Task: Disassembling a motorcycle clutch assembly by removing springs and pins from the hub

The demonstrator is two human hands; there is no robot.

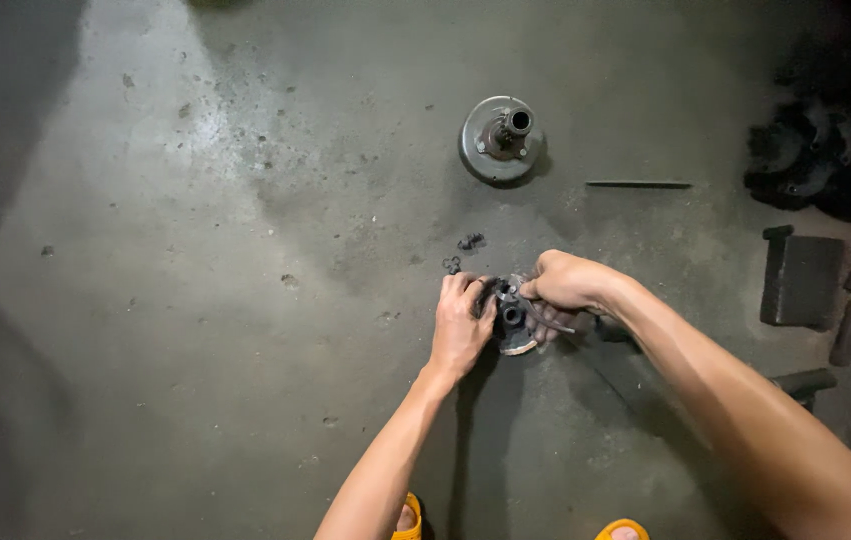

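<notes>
Centre of frame, slightly right: we have a small dark metal part (512, 318) on the concrete floor (195, 300), both hands on it. Our left hand (461, 325) presses against its left side, fingers curled over the top edge. Our right hand (565, 283) is clenched around a thin tool (555, 322) whose tip meets the part; what kind of tool, we can't tell. Small dark bits (465, 248) lie on the floor just above the hands. Upper centre, well apart, a round metal disc with an upright hub (501, 138). Right of it, a thin rod (638, 184). Right edge: a dark block (802, 279) and a dark heap (825, 150). Yellow sandals (621, 528) at bottom.
</notes>
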